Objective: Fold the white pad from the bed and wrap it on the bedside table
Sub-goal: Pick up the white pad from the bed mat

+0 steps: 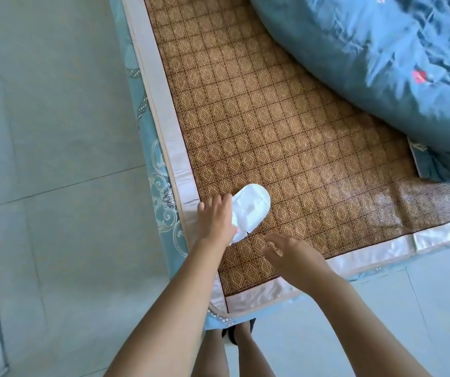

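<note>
Progress: early. White pad (251, 204) flat on bed mat (286, 126), unfolded, beneath left hand (214, 217) grip, fingers spread, not closed. Right hand (290, 258) open, empty, just beside. Folding, wrapping outstanding; table unseen.

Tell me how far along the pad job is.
Done: nothing visibly yet; the white pad lies on the woven mat near the bed's corner. In hand: left hand rests on its edge, right hand hovers open. Left: folding, wrapping; no bedside table in view.
</note>
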### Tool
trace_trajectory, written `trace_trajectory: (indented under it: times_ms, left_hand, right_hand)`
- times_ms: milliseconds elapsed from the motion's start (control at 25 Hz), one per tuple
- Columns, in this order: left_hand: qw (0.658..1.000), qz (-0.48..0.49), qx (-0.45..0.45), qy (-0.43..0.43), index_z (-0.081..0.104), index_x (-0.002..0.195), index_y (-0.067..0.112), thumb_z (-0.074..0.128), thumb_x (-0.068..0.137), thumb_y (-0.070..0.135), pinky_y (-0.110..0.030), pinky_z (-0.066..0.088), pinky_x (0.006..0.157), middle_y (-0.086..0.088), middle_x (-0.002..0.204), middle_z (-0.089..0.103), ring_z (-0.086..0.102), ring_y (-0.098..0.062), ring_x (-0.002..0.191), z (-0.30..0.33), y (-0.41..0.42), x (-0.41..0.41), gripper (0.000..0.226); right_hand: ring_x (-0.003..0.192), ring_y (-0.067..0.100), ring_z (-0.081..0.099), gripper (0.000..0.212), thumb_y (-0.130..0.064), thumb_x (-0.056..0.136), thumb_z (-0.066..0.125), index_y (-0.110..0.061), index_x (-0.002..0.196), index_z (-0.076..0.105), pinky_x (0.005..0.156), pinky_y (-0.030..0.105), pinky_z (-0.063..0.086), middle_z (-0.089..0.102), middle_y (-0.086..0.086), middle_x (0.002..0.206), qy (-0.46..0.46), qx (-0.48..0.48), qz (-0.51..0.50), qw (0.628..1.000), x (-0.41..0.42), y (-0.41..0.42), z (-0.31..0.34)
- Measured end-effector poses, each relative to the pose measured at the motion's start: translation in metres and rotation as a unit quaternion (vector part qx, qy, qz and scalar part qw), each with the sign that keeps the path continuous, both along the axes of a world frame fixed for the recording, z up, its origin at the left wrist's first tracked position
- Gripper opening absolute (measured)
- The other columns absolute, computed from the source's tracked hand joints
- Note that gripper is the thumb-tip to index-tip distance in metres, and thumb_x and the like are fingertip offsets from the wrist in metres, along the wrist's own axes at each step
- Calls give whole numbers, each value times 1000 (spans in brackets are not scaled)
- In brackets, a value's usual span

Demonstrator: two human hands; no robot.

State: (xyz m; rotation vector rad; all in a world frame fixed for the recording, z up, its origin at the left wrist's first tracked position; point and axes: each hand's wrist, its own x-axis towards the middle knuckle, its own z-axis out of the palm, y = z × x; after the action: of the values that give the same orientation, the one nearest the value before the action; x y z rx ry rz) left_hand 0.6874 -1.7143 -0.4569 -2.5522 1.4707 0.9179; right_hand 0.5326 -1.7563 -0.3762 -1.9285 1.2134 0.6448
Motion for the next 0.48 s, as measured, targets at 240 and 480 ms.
trace_trajectory:
  times_ms: [240,480]
  left_hand:
    - [949,206,-29,235,56,98,11,62,79,3,-37,45,79,-15,107,58,58,-32,99,27,18,0,22]
    - [939,292,16,181,50,118,7,66,80,23,-39,44,90,-17,121,55,52,-33,113,52,47,-28,44]
  right_hand:
    - [110,25,56,37,-37,91,44,-25,126,50,86,36,46,60,4,127,-20,-11,6,1000,2,-3,35]
    - [105,26,60,33,-35,92,45,-26,123,53,86,37,49,64,6,121,-55,-24,13,998,-10,4,86]
